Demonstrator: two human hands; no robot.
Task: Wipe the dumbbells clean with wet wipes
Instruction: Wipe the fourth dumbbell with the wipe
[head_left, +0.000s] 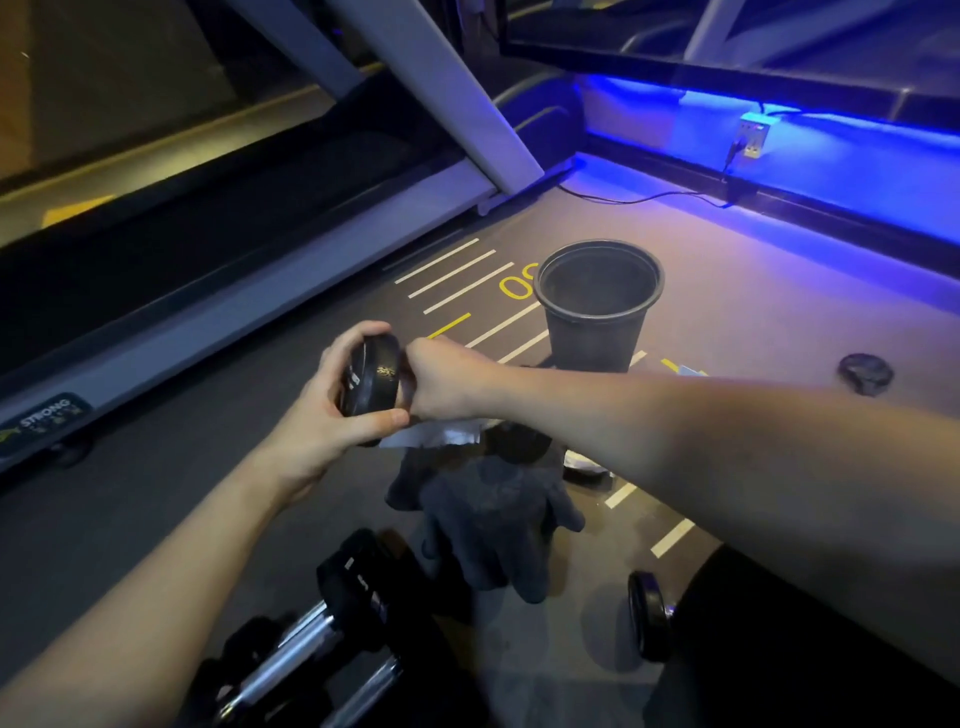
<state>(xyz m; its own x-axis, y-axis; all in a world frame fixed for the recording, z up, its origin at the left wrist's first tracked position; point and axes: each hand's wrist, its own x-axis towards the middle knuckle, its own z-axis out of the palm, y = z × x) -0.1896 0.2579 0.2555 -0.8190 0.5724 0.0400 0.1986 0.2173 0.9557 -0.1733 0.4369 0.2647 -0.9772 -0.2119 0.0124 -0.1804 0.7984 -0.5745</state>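
Nearest the camera, chrome-handled dumbbells (306, 639) with black rubber heads lie on the dark rubber gym floor (130, 519), their pale labels too blurred to read. Another black dumbbell head (647, 621) stands on edge to the right. Just beyond them, a pair of dark knit gloves (488, 525) lies crumpled on the floor.

Above the gloves, the left hand (322, 410) grips the round black end of a small dumbbell (371, 384), fingers curled over its top and thumb under it; a gold mark on the rim cannot be read. The right hand (441, 387) is closed around the dumbbell's handle, holding a white wet wipe (431, 435) whose loose edge hangs below the wrist.

Farther on, a black plastic bin (597, 306) stands on white and yellow floor markings, with yellow figures like "00" beside it. A small dark round object (865, 373) lies to the right. The treadmill (208, 249) at left bears a badge reading "STRONG". Blue strip lighting glows along the far wall, beside a socket (756, 136) with a cable.
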